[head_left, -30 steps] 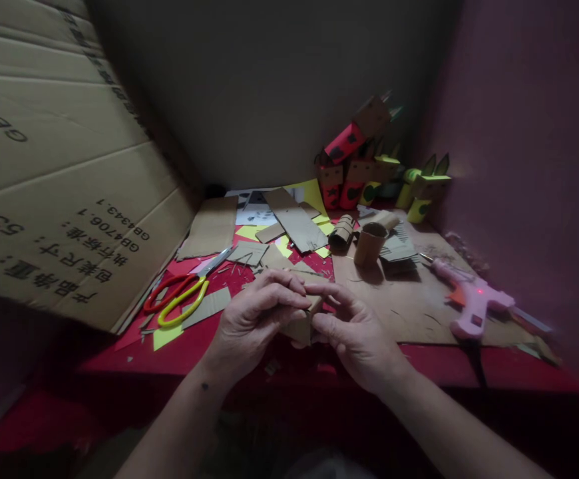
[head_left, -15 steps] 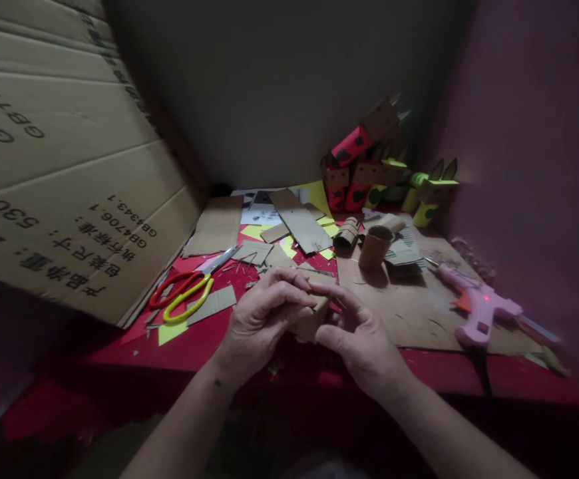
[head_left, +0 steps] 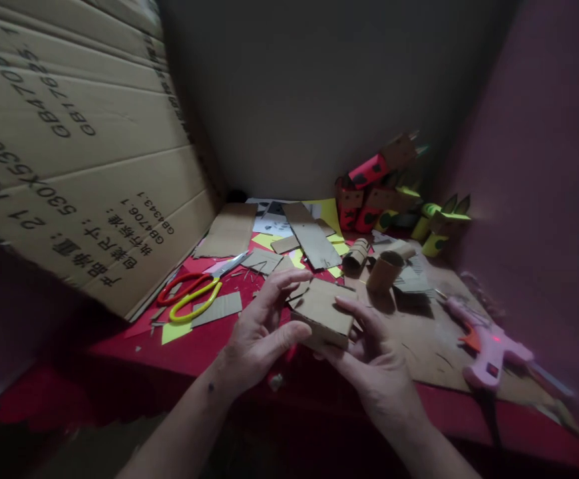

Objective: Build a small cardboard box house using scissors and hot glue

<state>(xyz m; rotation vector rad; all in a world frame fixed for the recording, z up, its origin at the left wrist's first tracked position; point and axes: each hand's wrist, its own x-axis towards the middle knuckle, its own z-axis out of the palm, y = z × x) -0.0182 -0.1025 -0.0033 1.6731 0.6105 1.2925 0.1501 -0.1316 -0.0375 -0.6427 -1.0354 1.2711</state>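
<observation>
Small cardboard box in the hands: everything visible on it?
The small cardboard box looks like plain brown corrugated card, with a flat, squarish top and a shallower side toward the wearer. Dark lines run along its left edge, perhaps a seam or gap. It is held near the table's front edge, top up and slightly turned. The right hand grips its right side; the left hand's thumb is at its near left corner. Its underside is hidden.

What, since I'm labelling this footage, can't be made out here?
All in the head view:
Underside of the small tan cardboard box: hidden by its upper faces.
Left part of the large brown black-printed cardboard panel: cut off by the picture's left edge.
Far end of the black cord below the pink plastic glue gun: lost in shadow.
</observation>
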